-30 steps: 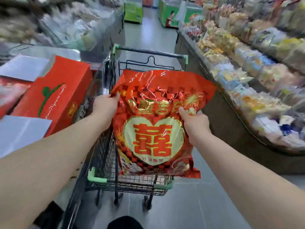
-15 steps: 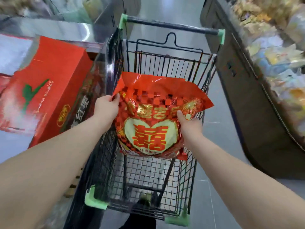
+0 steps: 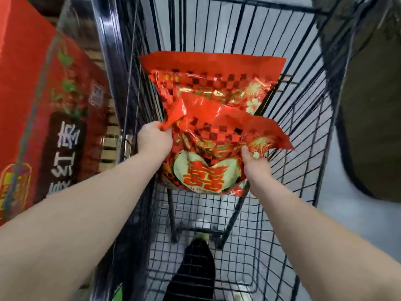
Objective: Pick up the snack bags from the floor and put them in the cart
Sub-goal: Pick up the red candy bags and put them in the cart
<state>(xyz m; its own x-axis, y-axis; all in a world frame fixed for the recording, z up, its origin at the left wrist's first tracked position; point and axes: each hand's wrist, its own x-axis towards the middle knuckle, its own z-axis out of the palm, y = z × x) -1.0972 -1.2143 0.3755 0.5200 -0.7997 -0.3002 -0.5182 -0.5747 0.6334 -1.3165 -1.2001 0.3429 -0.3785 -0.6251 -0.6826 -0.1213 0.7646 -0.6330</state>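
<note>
The left hand pinches the top left corner of the near snack bag, fingers closed over the crumpled red film; the right hand has its grip shut on the bag's right edge, thumb pressed on the front just below the firework print. Half a second ago the bag hung at the height of the cart's rim; now both hands have lowered it inside the cart, and the view has dipped so that the handle is out of frame.

At twelve o'clock from the hands a second snack bag of the same print leans against the far wire wall, its lower part covered by the held bag, which seems to touch it. At nine o'clock stands a red carton, blurred. At six o'clock a dark shoe shows through the wire floor.

The held bag is glossy red with a checkered band and a cream heart bearing red characters.
</note>
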